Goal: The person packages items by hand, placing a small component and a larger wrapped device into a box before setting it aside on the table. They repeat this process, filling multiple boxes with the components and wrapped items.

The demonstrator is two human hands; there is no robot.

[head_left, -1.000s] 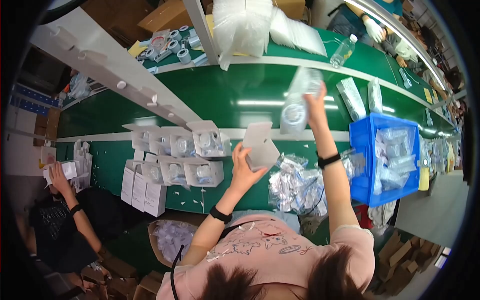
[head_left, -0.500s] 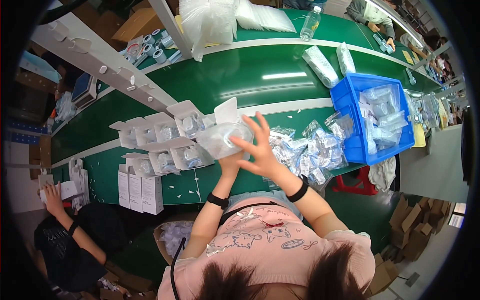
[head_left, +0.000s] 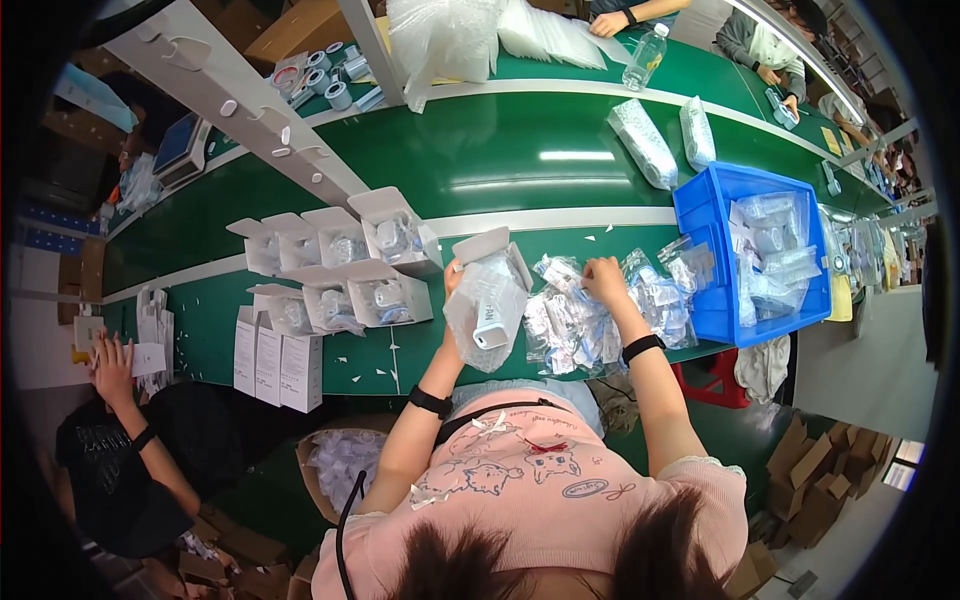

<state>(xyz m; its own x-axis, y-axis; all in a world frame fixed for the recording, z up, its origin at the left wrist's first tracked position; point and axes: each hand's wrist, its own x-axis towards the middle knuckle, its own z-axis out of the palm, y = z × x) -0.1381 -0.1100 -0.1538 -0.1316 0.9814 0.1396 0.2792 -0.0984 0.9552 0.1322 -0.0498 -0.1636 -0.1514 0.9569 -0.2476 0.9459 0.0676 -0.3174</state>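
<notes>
My left hand (head_left: 453, 288) is wrapped round the left side of an open white box (head_left: 487, 243), held up over the bench. A clear plastic bag (head_left: 478, 325) with a white handheld device inside stands out of the box toward me. To the right, my right hand (head_left: 604, 280) reaches down into a heap of small clear packets (head_left: 575, 325) holding blue and white parts. Its fingers are closed at the top of the heap, on a packet as far as can be seen. Left of my left hand stand several open white boxes (head_left: 405, 305) with bagged devices in them.
A blue bin (head_left: 705, 270) with bagged items stands right of the heap. Closed white boxes (head_left: 268, 355) line the front left edge. Bubble-wrapped packages (head_left: 642, 143) and a bottle (head_left: 645, 58) lie beyond. A co-worker's hand (head_left: 113, 362) is at far left.
My right hand has left the bagged device and moved right onto the packets. The bag, lying over the box before, now stands out of the box, which is tilted in my left hand.
</notes>
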